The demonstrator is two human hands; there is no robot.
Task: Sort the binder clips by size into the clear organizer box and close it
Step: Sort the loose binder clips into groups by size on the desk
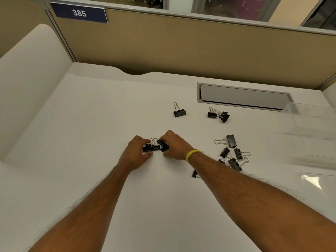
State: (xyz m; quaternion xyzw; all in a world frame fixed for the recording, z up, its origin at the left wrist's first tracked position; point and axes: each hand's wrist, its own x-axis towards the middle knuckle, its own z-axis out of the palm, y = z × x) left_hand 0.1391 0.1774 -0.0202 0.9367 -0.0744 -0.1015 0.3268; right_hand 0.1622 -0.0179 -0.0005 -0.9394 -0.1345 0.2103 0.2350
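Head view: the sorting looks barely begun. At the centre of the white worktop (81, 124) both hands meet over a small bunch of black metal binder clips (154, 146). The left hand (135, 153) has its fingers curled around the left end of the bunch, and the right hand (174, 146), with a yellow wristband (192, 155), pinches a clip at the right end. So each grip is clamped on clips, none free.

Other clips lie loose:
- a single clip (179, 110) at about one o'clock from the hands
- a pair (218, 114) farther out, toward two o'clock
- a scattered pile (231, 153) at three o'clock, partly behind the right forearm

The clear plastic organizer box (316, 135) sits at the right edge, far toward three o'clock. It is blurred and appears open. I cannot tell whether any clip is inside. By my judgement, nearly all the placing and the closing remain.
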